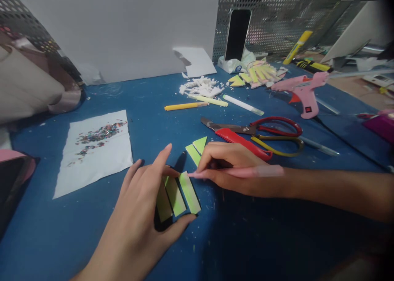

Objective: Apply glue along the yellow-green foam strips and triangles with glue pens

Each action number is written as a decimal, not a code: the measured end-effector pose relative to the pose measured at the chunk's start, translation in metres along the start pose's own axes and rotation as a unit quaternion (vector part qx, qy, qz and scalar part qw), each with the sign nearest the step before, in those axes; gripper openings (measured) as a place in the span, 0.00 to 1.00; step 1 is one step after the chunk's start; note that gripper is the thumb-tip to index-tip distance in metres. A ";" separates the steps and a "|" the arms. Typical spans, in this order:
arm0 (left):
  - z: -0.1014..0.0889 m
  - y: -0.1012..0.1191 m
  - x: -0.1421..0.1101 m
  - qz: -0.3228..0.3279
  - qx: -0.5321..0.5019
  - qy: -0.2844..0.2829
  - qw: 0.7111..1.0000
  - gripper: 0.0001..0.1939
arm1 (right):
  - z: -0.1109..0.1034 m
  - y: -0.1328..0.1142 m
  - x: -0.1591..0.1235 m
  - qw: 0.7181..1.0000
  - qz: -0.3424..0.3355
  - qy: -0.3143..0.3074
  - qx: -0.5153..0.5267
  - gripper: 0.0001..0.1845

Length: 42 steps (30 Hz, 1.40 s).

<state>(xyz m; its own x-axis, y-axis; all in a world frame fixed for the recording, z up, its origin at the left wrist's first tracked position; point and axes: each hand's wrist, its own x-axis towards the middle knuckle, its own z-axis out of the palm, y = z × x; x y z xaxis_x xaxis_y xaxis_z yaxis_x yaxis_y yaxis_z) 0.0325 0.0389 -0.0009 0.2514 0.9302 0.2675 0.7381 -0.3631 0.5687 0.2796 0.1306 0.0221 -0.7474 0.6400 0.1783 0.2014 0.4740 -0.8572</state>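
Observation:
A pink marker [240,171] is gripped in my right hand [234,162]. Its tip points left and meets the upper end of a pale green strip [190,193]. My left hand [141,203] arches over several such strips lying side by side. Its thumb is at the lower end of the rightmost strip and a fingertip at the upper end, steadying it; the index finger sticks up. Another green strip [172,197] lies beside it, partly under the fingers. Beyond my right hand are small green pointed pieces [200,143], partly hidden by it.
Behind my right hand lie scissors [237,128] and a red-handled cutter [234,139]. A pink glue gun [308,92] with a cord is on the right. White scraps [201,86], markers [184,106] and a propped phone [238,35] stand farther back. Glitter-like bits cover a white sheet [67,170] at left.

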 end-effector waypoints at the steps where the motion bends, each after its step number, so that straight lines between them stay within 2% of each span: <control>1: 0.000 0.000 0.000 0.003 0.004 0.001 1.000 0.46 | 0.000 0.000 0.000 1.000 0.002 0.001 -0.007 0.10; 6: 0.002 0.000 0.000 -0.003 0.007 -0.003 1.000 0.48 | -0.001 -0.001 0.000 1.000 -0.005 -0.010 -0.004 0.16; 17: 0.000 -0.001 -0.001 0.000 0.003 0.000 1.000 0.47 | -0.001 -0.002 0.000 1.000 0.006 -0.012 0.003 0.15; 22: 0.000 -0.001 -0.001 -0.004 0.004 -0.005 1.000 0.47 | -0.001 0.001 -0.003 0.999 -0.020 -0.015 0.021 0.15; 27: 0.000 -0.001 -0.001 -0.004 0.001 -0.002 1.000 0.48 | -0.002 0.001 -0.004 0.998 -0.022 -0.044 0.040 0.15; 30: 0.000 0.000 -0.001 -0.006 -0.001 -0.006 1.000 0.49 | -0.003 0.000 -0.004 0.998 -0.014 -0.032 0.047 0.15; 34: -0.001 0.001 0.000 -0.001 0.008 -0.004 1.000 0.51 | -0.002 0.000 -0.004 0.997 -0.011 -0.048 0.051 0.15; 37: -0.001 0.002 0.000 0.000 0.009 -0.005 1.000 0.50 | -0.002 0.000 -0.004 0.998 -0.016 -0.032 0.049 0.14; 42: 0.000 0.001 0.000 -0.003 0.004 -0.007 1.000 0.49 | -0.004 -0.003 -0.002 0.994 -0.049 -0.088 0.040 0.16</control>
<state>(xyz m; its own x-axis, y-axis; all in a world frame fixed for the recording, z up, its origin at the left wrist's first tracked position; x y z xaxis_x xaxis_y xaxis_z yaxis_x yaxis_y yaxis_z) 0.0330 0.0386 -0.0005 0.2555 0.9330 0.2535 0.7444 -0.3571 0.5642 0.2836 0.1303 0.0261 -0.8620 0.4731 0.1820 0.0752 0.4744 -0.8771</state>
